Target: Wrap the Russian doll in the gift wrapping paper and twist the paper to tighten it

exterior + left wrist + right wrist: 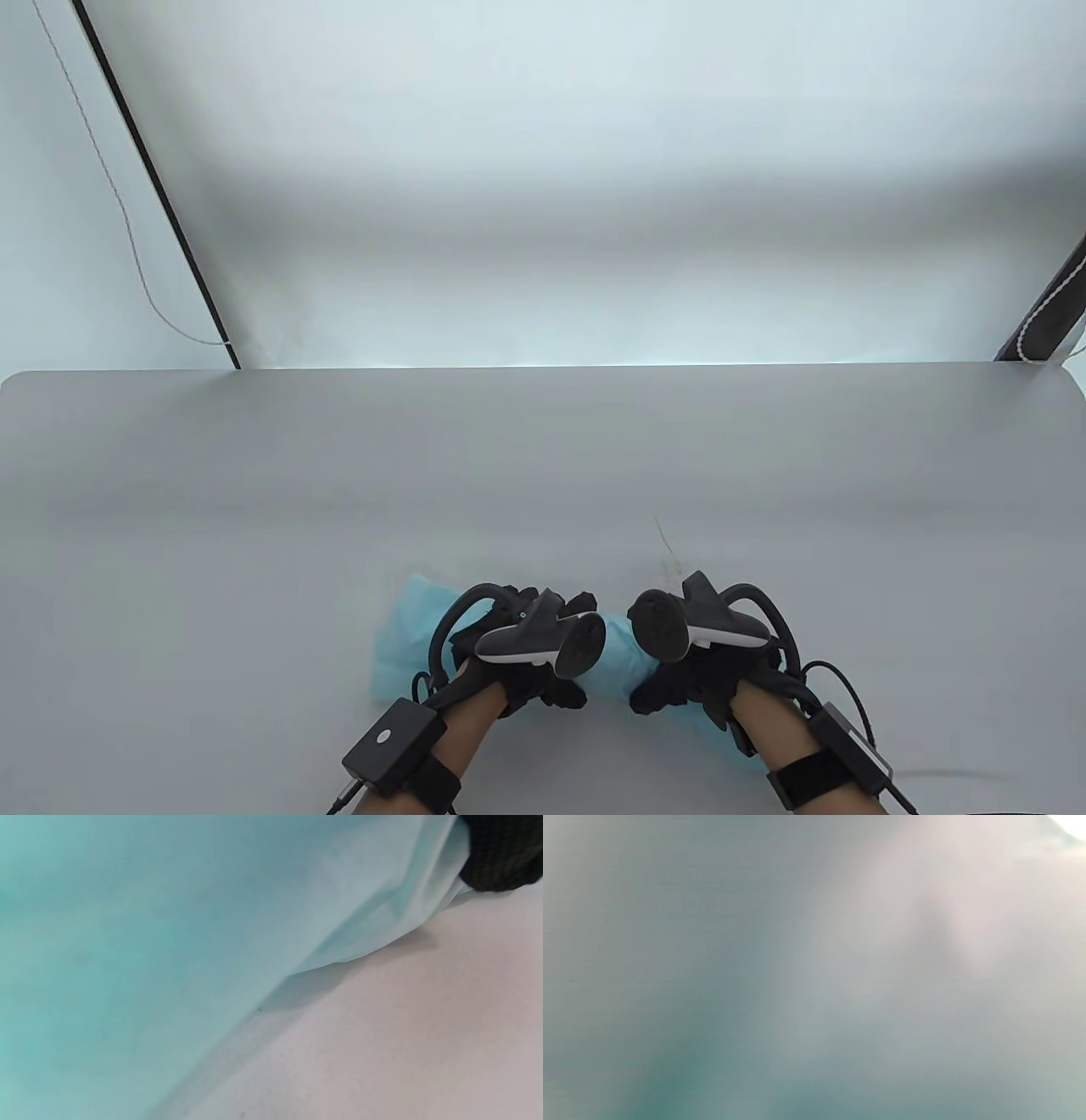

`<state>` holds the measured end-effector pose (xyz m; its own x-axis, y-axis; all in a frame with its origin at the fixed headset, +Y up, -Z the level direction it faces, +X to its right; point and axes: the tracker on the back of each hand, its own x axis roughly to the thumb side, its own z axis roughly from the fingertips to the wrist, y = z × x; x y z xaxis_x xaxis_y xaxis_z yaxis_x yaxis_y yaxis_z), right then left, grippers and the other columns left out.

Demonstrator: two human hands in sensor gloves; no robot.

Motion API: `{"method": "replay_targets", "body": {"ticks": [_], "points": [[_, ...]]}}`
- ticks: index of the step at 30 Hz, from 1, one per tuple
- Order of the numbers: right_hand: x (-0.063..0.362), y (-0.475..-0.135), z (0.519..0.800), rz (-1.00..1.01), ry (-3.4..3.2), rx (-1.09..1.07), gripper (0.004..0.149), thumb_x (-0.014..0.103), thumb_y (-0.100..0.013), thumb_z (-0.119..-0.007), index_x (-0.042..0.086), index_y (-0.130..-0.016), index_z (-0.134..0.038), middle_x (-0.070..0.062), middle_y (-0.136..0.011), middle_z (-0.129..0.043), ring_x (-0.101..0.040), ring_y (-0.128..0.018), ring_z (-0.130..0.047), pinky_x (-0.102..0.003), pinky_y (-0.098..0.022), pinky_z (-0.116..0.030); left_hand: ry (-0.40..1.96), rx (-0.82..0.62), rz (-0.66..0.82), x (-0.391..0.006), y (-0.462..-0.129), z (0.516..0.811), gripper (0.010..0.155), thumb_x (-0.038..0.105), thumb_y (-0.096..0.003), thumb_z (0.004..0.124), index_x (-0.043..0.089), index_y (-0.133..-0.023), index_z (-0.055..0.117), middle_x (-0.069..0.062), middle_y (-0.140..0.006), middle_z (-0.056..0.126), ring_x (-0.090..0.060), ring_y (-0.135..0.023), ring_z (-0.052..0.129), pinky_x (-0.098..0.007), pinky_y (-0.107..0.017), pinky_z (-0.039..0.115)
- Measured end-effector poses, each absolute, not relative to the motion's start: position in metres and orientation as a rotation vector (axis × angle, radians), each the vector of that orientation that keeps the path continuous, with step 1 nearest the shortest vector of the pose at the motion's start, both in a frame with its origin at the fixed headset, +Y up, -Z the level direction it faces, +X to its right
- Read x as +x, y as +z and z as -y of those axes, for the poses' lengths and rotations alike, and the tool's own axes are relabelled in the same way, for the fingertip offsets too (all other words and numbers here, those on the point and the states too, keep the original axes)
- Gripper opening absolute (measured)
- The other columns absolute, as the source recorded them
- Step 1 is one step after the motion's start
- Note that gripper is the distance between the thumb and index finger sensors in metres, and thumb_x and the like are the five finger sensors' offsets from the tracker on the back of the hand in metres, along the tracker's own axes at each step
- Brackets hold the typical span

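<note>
Light blue wrapping paper (624, 649) lies bundled near the table's front edge, and both gloved hands are on it. My left hand (547, 683) curls its fingers round the left part of the bundle; a loose flap spreads out to its left. My right hand (674, 692) grips the right part with curled fingers. No doll shows in any view; what the bundle holds is hidden. In the left wrist view the paper (169, 942) fills most of the frame, with a black fingertip (500, 853) on its edge. The right wrist view is a blur of paper (712, 1027) right against the lens.
The grey table (543, 475) stretches away beyond the hands to its far edge. A dark post (161, 195) with a thin white cord stands behind the table at the far left, and another post (1048, 314) at the far right.
</note>
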<state>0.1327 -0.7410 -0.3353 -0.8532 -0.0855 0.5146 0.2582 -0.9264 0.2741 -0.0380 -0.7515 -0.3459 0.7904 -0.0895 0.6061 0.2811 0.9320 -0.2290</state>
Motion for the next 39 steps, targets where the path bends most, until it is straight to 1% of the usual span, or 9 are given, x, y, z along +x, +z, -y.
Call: {"method": "replay_targets", "body": {"ticks": [4, 9, 15, 19, 22, 26, 32, 36, 39], "points": [[0.122, -0.326, 0.742, 0.271, -2.705, -0.825, 0.111, 0.064, -0.043, -0.091, 0.008, -0.121, -0.035, -0.021, -0.115, -0.068, -0.037, -0.097, -0.082, -0.060, -0.076, -0.066, -0.084, -0.452, 0.608, -0.049, -0.355, 0.752, 0.112, 0.078, -0.0328, 0.089, 0.020, -0.116, 0.040, -0.012, -0.112, 0.076, -0.043, -0.091, 0.087, -0.067, -0.066, 0.066], [0.122, -0.331, 0.743, 0.334, -2.805, -0.890, 0.106, 0.068, -0.041, -0.094, 0.008, -0.117, -0.052, -0.019, -0.104, -0.082, -0.032, -0.083, -0.091, -0.056, -0.071, -0.073, -0.060, -0.544, 0.597, -0.056, -0.354, 0.753, 0.113, 0.078, -0.0349, 0.088, 0.022, -0.117, 0.034, -0.012, -0.115, 0.070, -0.042, -0.098, 0.078, -0.068, -0.070, 0.060], [0.129, -0.340, 0.742, 0.664, -2.901, -0.821, 0.106, 0.070, -0.043, -0.093, 0.002, -0.115, -0.058, -0.023, -0.098, -0.087, -0.029, -0.074, -0.096, -0.054, -0.065, -0.078, -0.218, -0.345, 0.593, -0.045, -0.334, 0.752, 0.123, 0.071, -0.0369, 0.087, 0.014, -0.111, 0.006, -0.016, -0.123, 0.032, -0.047, -0.111, 0.048, -0.078, -0.074, 0.036], [0.135, -0.343, 0.742, 0.918, -2.934, -0.748, 0.106, 0.072, -0.044, -0.091, 0.000, -0.115, -0.058, -0.024, -0.097, -0.088, -0.029, -0.072, -0.097, -0.053, -0.063, -0.078, -0.259, -0.275, 0.624, -0.039, -0.330, 0.757, 0.124, 0.068, -0.0366, 0.089, 0.018, -0.108, 0.001, -0.019, -0.125, 0.024, -0.051, -0.116, 0.040, -0.078, -0.075, 0.035], [0.139, -0.344, 0.745, 0.967, -2.952, -0.733, 0.106, 0.070, -0.045, -0.091, 0.002, -0.117, -0.054, -0.024, -0.101, -0.084, -0.031, -0.077, -0.094, -0.055, -0.067, -0.075, -0.254, -0.213, 0.680, -0.039, -0.333, 0.756, 0.115, 0.070, -0.0343, 0.090, 0.025, -0.112, 0.019, -0.008, -0.124, 0.051, -0.045, -0.113, 0.060, -0.074, -0.075, 0.046], [0.139, -0.337, 0.742, 0.694, -2.933, -0.705, 0.107, 0.069, -0.045, -0.089, 0.007, -0.121, -0.045, -0.024, -0.112, -0.074, -0.040, -0.093, -0.084, -0.062, -0.073, -0.067, -0.210, -0.244, 0.664, -0.040, -0.341, 0.753, 0.112, 0.077, -0.0321, 0.089, 0.027, -0.114, 0.031, -0.008, -0.118, 0.068, -0.044, -0.098, 0.081, -0.069, -0.071, 0.059], [0.123, -0.324, 0.745, 0.227, -2.693, -0.899, 0.116, 0.064, -0.043, -0.090, 0.005, -0.122, -0.029, -0.024, -0.119, -0.060, -0.039, -0.103, -0.075, -0.061, -0.078, -0.062, -0.017, -0.501, 0.605, -0.055, -0.357, 0.754, 0.113, 0.080, -0.0322, 0.087, 0.019, -0.116, 0.042, -0.012, -0.111, 0.077, -0.044, -0.090, 0.086, -0.068, -0.067, 0.064], [0.122, -0.328, 0.746, 0.260, -2.796, -0.940, 0.107, 0.064, -0.043, -0.094, 0.006, -0.119, -0.045, -0.020, -0.108, -0.076, -0.034, -0.090, -0.086, -0.058, -0.074, -0.069, -0.036, -0.524, 0.603, -0.058, -0.353, 0.753, 0.114, 0.080, -0.0339, 0.086, 0.017, -0.116, 0.039, -0.012, -0.114, 0.073, -0.042, -0.097, 0.081, -0.070, -0.069, 0.060], [0.123, -0.332, 0.744, 0.423, -2.831, -0.891, 0.107, 0.065, -0.043, -0.094, 0.003, -0.118, -0.049, -0.021, -0.105, -0.080, -0.033, -0.085, -0.089, -0.056, -0.071, -0.073, -0.126, -0.417, 0.618, -0.052, -0.342, 0.748, 0.113, 0.075, -0.0357, 0.086, 0.020, -0.116, 0.030, -0.010, -0.122, 0.059, -0.045, -0.111, 0.061, -0.075, -0.073, 0.047]]}}
